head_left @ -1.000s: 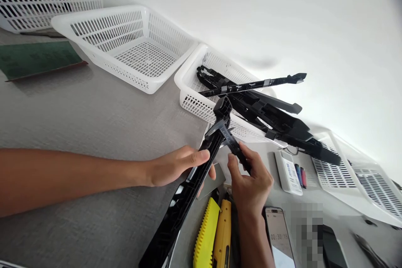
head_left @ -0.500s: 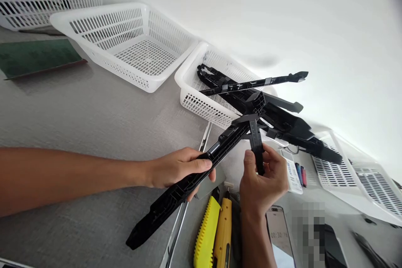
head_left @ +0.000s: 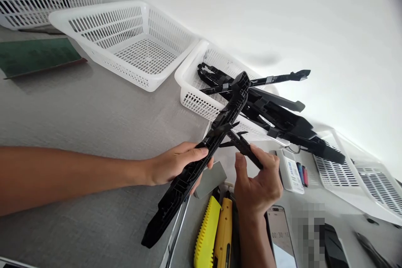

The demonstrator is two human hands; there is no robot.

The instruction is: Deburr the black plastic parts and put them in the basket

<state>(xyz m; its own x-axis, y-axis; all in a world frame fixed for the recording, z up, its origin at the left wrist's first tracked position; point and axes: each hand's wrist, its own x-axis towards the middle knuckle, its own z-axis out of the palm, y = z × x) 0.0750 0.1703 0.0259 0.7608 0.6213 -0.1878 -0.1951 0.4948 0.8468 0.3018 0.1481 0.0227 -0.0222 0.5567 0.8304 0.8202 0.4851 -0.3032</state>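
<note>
My left hand point(head_left: 180, 162) is closed around a long black plastic trim piece point(head_left: 196, 161), which slants from lower left to upper right with its ribbed side showing. Between the thumb and fingers of my right hand point(head_left: 258, 178) is a black caliper point(head_left: 245, 146). The caliper's jaws lie against the trim piece a little above my left hand; whether they clamp it I cannot tell. Behind the piece's upper end, several similar black trim parts point(head_left: 282, 119) lie heaped across a white basket point(head_left: 196, 104) and stick out past its right side.
A bare white basket point(head_left: 125, 65) stands left of the filled one, with a green sheet point(head_left: 37, 54) farther left. Near my right arm lie a yellow spiky-edged holder point(head_left: 207, 234), a yellow cutter point(head_left: 223, 230) and a phone point(head_left: 282, 232) showing a timer. More white baskets point(head_left: 337, 167) stand at right.
The trim piece has turned steeper, its upper end moving up and left. The caliper has swung from near upright to a slant and shifted down along the piece. My right hand moved slightly left.
</note>
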